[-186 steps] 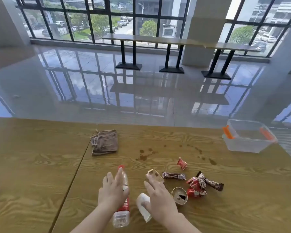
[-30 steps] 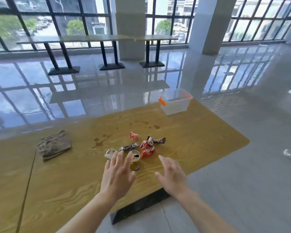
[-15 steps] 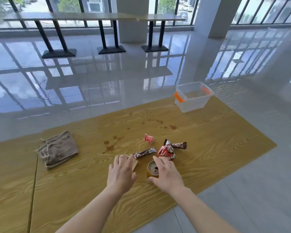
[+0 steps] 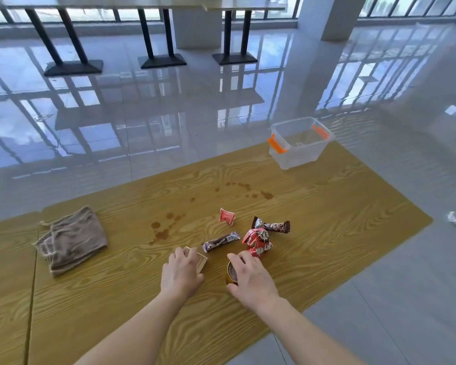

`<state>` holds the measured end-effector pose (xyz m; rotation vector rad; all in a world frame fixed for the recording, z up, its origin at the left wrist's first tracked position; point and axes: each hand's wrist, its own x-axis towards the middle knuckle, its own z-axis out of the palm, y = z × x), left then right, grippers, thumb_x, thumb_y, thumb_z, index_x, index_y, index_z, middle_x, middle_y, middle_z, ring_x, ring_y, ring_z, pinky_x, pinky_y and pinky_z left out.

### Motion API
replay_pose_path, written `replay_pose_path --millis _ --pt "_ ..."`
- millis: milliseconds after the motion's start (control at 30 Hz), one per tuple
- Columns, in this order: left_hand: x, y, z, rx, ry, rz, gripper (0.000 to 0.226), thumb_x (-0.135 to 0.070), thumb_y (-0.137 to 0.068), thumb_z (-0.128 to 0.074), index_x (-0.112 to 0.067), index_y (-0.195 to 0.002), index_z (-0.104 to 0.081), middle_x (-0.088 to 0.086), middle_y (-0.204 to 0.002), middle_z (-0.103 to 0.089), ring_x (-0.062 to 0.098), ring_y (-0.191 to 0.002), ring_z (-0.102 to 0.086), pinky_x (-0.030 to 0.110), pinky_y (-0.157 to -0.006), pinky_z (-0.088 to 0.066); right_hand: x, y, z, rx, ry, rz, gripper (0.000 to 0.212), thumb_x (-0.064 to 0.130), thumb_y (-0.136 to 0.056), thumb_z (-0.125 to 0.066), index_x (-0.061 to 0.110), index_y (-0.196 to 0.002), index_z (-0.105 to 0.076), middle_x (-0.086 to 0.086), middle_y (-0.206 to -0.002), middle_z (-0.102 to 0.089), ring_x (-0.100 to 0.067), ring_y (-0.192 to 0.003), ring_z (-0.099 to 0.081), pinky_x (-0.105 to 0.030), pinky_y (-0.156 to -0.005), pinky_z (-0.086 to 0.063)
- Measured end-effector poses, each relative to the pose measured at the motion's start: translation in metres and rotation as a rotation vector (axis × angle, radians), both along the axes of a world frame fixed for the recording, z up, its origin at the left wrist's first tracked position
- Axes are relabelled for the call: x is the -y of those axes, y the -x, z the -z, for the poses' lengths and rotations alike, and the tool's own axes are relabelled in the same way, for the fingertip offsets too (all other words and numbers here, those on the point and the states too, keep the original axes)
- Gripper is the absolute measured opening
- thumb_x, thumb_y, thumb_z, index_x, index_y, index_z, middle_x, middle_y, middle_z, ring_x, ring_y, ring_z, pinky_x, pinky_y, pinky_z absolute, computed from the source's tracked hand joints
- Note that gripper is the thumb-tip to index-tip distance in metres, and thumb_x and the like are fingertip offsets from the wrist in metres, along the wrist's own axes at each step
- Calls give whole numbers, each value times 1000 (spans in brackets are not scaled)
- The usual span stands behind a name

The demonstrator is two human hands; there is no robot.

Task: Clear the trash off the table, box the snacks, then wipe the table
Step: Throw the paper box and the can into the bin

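My left hand (image 4: pixel 181 276) lies over a small tan carton (image 4: pixel 201 261) on the wooden table (image 4: pixel 327 233), fingers curled onto it. My right hand (image 4: pixel 250 279) wraps around an open gold can (image 4: pixel 231 273) standing upright. Just beyond lie a brown snack bar (image 4: pixel 221 241), red snack packets (image 4: pixel 257 242), a second brown bar (image 4: pixel 271 226) and a small red wrapper (image 4: pixel 227 216). A clear box with orange latches (image 4: pixel 299 142) stands open at the far right corner. A brown cloth (image 4: pixel 71 239) lies folded at the left.
Brown spill stains (image 4: pixel 166 227) mark the table in the middle, with more drops (image 4: pixel 248 191) toward the box. A crumpled piece of trash (image 4: pixel 454 222) lies on the grey floor to the right. The table's right edge runs close beside my right arm.
Since half a second ago both hands have closed down, the left onto the carton and the right around the can. The bottle and white piece from six seconds ago are no longer on the table.
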<state>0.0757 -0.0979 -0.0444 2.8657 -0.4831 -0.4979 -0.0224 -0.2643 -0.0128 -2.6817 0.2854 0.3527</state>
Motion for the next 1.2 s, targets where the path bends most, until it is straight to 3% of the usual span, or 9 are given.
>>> replay_pose_path --millis 267,667,867,1200 --pt "-11 6 -9 67 78 2 56 -36 -71 -62 -26 -124 -50 5 -113 -48 26 -102 -48 33 -77 -47 12 9 -10 36 8 46 67 33 -91 -68 25 -148 -33 -3 -139 -41 -24 -122 -43 -35 -100 -46" --pt "45 40 -43 190 301 292 65 -30 -64 -68 -24 -127 -52 4 -121 -51 27 -103 -51 36 -76 -51 44 65 -27 135 39 267 72 37 -85 -73 26 -146 -38 -1 -130 -47 -24 -119 -48 -33 -98 -45" --pt "90 81 -53 186 319 459 70 -33 -66 -67 -27 -132 -47 5 -129 -48 26 -111 -49 35 -82 -52 73 122 -35 142 41 437 72 40 -85 -72 29 -147 -37 1 -134 -45 -23 -122 -48 -38 -93 -50" --pt "182 208 -55 134 298 741 67 -39 -73 -66 -26 -134 -44 2 -129 -44 23 -113 -45 32 -81 -51 127 273 -33 148 58 680 64 41 -85 -73 24 -139 -43 -4 -130 -49 -25 -115 -52 -34 -91 -49"
